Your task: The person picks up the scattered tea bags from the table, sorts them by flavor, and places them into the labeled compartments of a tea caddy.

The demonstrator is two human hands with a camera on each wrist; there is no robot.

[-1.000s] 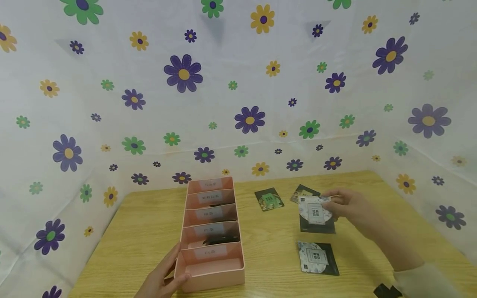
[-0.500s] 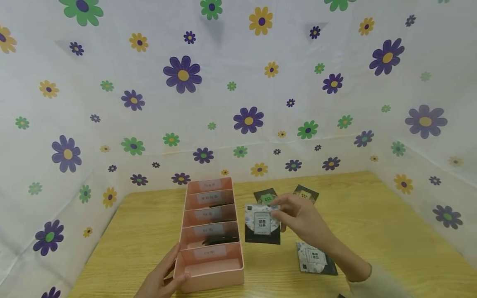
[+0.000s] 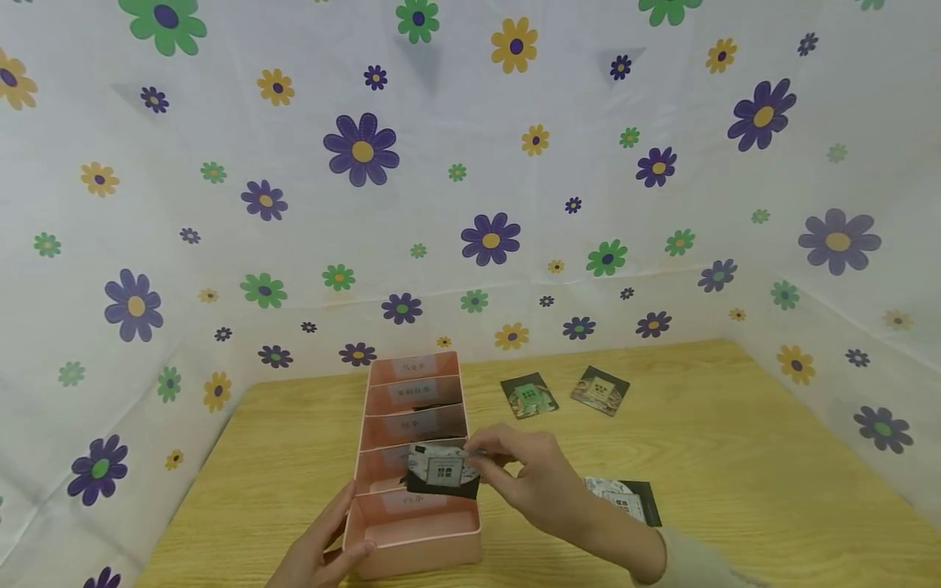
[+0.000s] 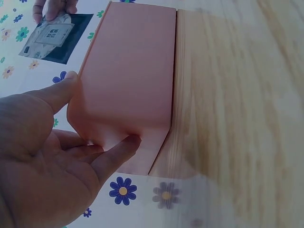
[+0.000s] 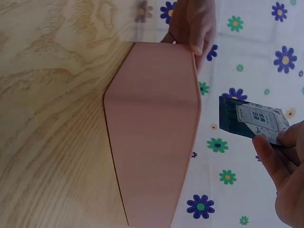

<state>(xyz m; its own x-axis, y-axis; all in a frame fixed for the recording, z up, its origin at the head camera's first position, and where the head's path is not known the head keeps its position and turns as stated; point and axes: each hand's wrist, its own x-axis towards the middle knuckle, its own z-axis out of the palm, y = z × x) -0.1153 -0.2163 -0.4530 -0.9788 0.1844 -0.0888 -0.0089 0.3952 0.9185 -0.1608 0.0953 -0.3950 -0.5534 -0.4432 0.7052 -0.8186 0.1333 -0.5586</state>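
Two hands are at work: the right hand (image 3: 540, 483) pinches a sachet (image 3: 441, 474) by its edge between thumb and fingers, while the left hand (image 3: 319, 549) grips the near corner of a pink box (image 3: 422, 557), at the box's 7 o'clock. From the right hand, the nearer one, the sachet lies at 9 o'clock, above the box, whose long axis runs roughly from 12 to 6 o'clock. In the head view it covers much of the second-nearest compartment (image 3: 381, 470), though its height over the rim is hard to judge. Thin, flat and nearly square, the sachet is dark with a pale patterned panel. The box looks like smooth, matte plastic with rounded corners. A green-labelled sachet (image 3: 529, 396) lies at 12 o'clock from the right hand, flat on the wood-grained table (image 3: 294, 445).
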